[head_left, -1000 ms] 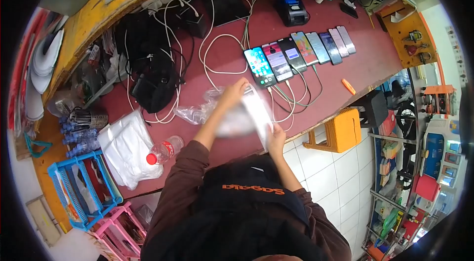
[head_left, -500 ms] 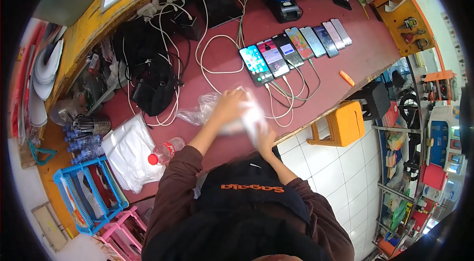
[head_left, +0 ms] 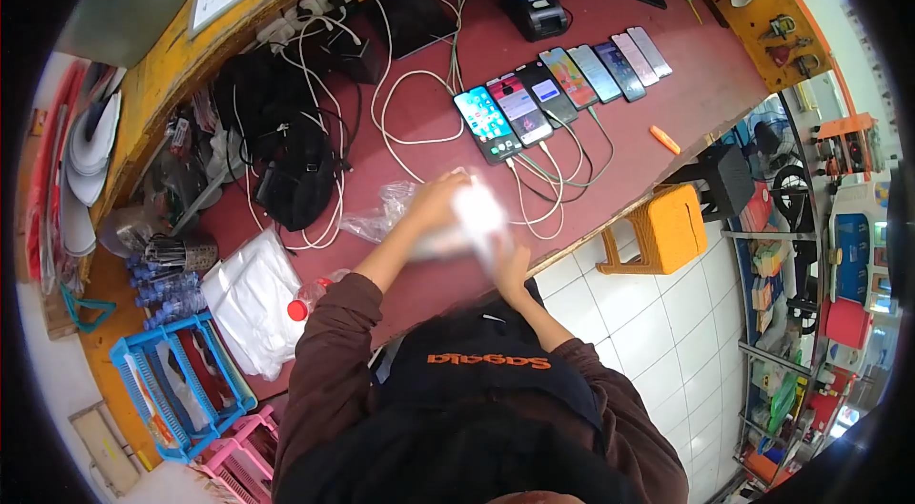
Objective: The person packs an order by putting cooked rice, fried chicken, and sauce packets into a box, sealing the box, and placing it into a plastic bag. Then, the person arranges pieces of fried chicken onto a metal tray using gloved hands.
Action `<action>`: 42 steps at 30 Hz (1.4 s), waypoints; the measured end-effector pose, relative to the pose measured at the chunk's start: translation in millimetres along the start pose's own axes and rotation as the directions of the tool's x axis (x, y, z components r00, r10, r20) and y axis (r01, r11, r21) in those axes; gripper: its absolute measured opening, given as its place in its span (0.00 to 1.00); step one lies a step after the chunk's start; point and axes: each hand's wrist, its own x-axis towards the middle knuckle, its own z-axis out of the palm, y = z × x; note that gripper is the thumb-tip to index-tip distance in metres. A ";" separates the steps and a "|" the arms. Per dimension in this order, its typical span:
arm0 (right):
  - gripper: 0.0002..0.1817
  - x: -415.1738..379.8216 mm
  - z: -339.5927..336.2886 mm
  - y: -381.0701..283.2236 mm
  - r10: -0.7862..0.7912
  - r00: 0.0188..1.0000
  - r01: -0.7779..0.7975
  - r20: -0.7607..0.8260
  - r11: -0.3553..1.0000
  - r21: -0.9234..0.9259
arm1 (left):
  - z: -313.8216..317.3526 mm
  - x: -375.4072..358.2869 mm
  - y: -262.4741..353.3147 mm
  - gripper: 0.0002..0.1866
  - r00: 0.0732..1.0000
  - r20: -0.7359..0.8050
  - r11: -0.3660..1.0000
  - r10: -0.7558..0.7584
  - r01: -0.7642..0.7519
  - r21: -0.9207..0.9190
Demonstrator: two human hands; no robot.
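Note:
A white, thin-looking item (head_left: pixel 479 210), smeared by motion, is between my two hands over the near edge of the table. My left hand (head_left: pixel 438 202) grips its left side, fingers curled over the top. At its lower right end, my right hand (head_left: pixel 513 266) is closed on it. Whether it is paper, cloth or plastic I cannot make out. A crumpled clear plastic bag (head_left: pixel 376 214) lies just left of my left hand. The red-capped bottle (head_left: pixel 307 299) rests beside my left sleeve, partly covered by it.
Several phones (head_left: pixel 491 123) lie in a row on the red table (head_left: pixel 620 156), some with white charging cables. An orange cutter-like tool (head_left: pixel 664 140) is near the right edge. White plastic bags (head_left: pixel 255 304), a blue basket (head_left: pixel 181 390) and a black bag (head_left: pixel 295 170) sit left. An orange stool (head_left: pixel 662 232) stands right.
The white item has shifted and tilted between my hands, still blurred. My left sleeve now covers more of the bottle. The whole view has turned slightly.

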 end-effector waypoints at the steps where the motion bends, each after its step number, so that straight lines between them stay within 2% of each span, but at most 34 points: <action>1: 0.13 0.6 -2.4 1.8 0.022 1.000 -0.021 -0.005 0.999 0.035 | -2.9 -0.1 0.4 0.25 1.000 0.002 1.000 0.004 -0.004 0.002; 4: 0.14 2.8 -7.6 -4.9 0.058 0.998 -0.058 -0.004 0.996 0.061 | -9.2 -2.6 -5.4 0.27 0.998 0.061 0.999 0.032 -0.034 0.018; 6: 0.14 1.5 -8.7 -5.1 0.076 0.997 -0.076 -0.001 0.996 0.052 | -3.7 0.5 -22.6 0.28 0.989 0.106 0.995 0.102 -0.101 -0.014; 8: 0.15 1.5 -6.4 3.4 0.208 0.975 -0.214 0.081 0.974 0.075 | -3.4 3.7 -36.8 0.28 0.982 0.142 0.992 0.127 -0.125 -0.025; 12: 0.15 6.0 -5.3 11.0 0.187 0.981 -0.193 0.053 0.972 0.134 | -3.6 8.6 -46.8 0.31 0.962 0.209 0.984 0.174 -0.178 0.000; 14: 0.16 10.0 -11.0 9.1 0.332 0.905 -0.286 0.266 0.938 -0.197 | -7.6 9.6 -45.2 0.31 0.954 0.241 0.980 0.180 -0.194 0.035; 15: 0.16 11.3 -12.5 6.0 0.330 0.907 -0.285 0.262 0.938 -0.196 | -10.7 10.4 -42.7 0.31 0.945 0.271 0.975 0.185 -0.210 0.068; 16: 0.20 12.5 -13.9 2.6 0.155 0.973 -0.114 0.169 0.967 -0.226 | -12.7 10.6 -40.5 0.31 0.944 0.270 0.974 0.189 -0.215 0.070; 17: 0.27 14.2 -15.1 -0.9 -0.033 0.996 0.054 0.079 0.961 -0.272 | -13.6 10.7 -39.2 0.32 0.941 0.274 0.964 0.200 -0.239 0.117; 18: 0.27 20.5 -14.2 -6.4 -0.030 0.997 0.049 0.071 0.961 -0.273 | -13.4 10.3 -38.9 0.32 0.936 0.281 0.951 0.211 -0.263 0.163; 20: 0.39 35.6 -8.7 -16.2 -0.346 0.910 0.405 0.226 0.855 -0.324 | -12.0 11.5 -39.3 0.33 0.934 0.292 0.947 0.204 -0.264 0.183; 21: 0.39 34.1 -4.3 -14.4 -0.341 0.915 0.398 0.217 0.856 -0.331 | -10.9 12.8 -40.4 0.34 0.936 0.297 0.945 0.189 -0.255 0.203; 23: 0.37 33.8 6.1 -5.1 -0.142 0.877 0.184 0.459 0.982 -0.047 | -10.3 11.8 -42.7 0.34 0.932 0.306 0.947 0.192 -0.258 0.193; 24: 0.37 32.4 4.4 1.8 -0.134 0.884 0.174 0.447 0.983 -0.051 | -10.0 11.3 -43.2 0.35 0.932 0.313 0.951 0.185 -0.250 0.183; 25: 0.34 29.5 -0.7 10.9 -0.139 0.880 0.142 0.455 0.989 0.027 | -9.5 12.0 -43.8 0.35 0.926 0.322 0.947 0.197 -0.264 0.182; 26: 0.31 26.8 -6.6 20.2 -0.143 0.876 0.106 0.460 0.989 0.105 | -10.6 11.9 -41.5 0.36 0.937 0.324 0.955 0.128 -0.204 0.213; 27: 0.31 25.0 -11.9 30.8 -0.128 0.885 0.091 0.448 0.990 0.104 | -12.7 11.1 -35.9 0.37 0.942 0.329 0.959 0.059 -0.146 0.245; 29: 0.23 17.8 -24.8 51.9 -0.256 0.857 0.161 0.448 0.958 0.239 | -22.4 8.2 -18.0 0.40 0.921 0.385 0.955 0.051 -0.158 0.252; 31: 0.21 -2.1 -39.7 69.2 -0.190 0.884 0.102 0.428 0.970 0.220 | -31.5 10.1 0.5 0.47 0.876 0.481 0.959 -0.027 -0.113 0.261; 32: 0.19 -14.6 -47.8 75.0 -0.137 0.897 0.055 0.421 0.978 0.203 | -31.3 11.6 5.6 0.47 0.872 0.490 0.955 -0.023 -0.125 0.268; 33: 0.17 -29.0 -64.2 71.0 -0.042 0.936 -0.009 0.350 0.990 0.144 | -30.9 12.0 10.9 0.47 0.869 0.490 0.932 -0.072 -0.117 0.343; 34: 0.17 -44.8 -77.5 73.8 -0.041 0.939 -0.013 0.342 0.988 0.153 | -29.5 11.1 17.9 0.47 0.866 0.485 0.902 -0.122 -0.106 0.418; 36: 0.15 -78.1 -106.8 88.2 0.100 0.968 -0.153 0.230 0.962 0.228 | -24.2 7.6 33.1 0.46 0.875 0.463 0.873 -0.139 -0.112 0.474; 38: 0.13 -121.9 -134.1 112.7 0.300 0.927 -0.342 0.223 0.922 0.183 | -15.9 3.7 44.7 0.37 0.933 0.338 0.783 -0.126 -0.116 0.611; 39: 0.12 -147.3 -147.2 130.0 0.338 0.921 -0.373 0.195 0.908 0.188 | -11.7 5.2 53.5 0.37 0.934 0.334 0.776 -0.126 -0.116 0.619; 41: 0.11 -205.0 -173.1 172.1 0.424 0.895 -0.443 0.140 0.880 0.171 | -1.5 13.2 71.4 0.28 0.967 0.159 0.910 -0.200 0.123 0.397; 42: 0.11 -236.2 -185.7 194.3 0.470 0.876 -0.482 0.113 0.862 0.154 | 9.6 13.9 73.3 0.28 0.967 0.156 0.905 -0.201 0.122 0.408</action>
